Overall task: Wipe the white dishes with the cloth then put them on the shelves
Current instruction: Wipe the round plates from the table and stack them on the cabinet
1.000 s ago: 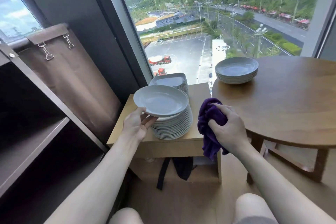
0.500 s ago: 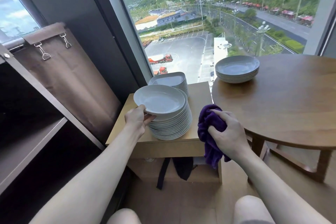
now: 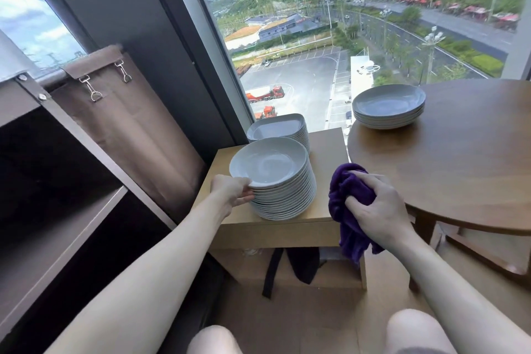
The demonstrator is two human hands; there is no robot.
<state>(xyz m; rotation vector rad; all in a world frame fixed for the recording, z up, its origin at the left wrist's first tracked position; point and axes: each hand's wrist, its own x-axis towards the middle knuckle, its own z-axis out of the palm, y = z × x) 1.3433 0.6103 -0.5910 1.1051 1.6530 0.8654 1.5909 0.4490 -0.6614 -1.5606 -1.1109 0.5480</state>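
One plate (image 3: 268, 162) rim pinched, cloth (image 3: 344, 198) clutched

Left arm reaches forward, forearm bare, left hand (image 3: 231, 191) pinches the near rim of the top plate (image 3: 268, 162), thumb above and fingers beneath; right arm angles in from the right, right hand (image 3: 376, 210) knuckles-up, fingers curled round the bunched purple cloth (image 3: 344, 192).
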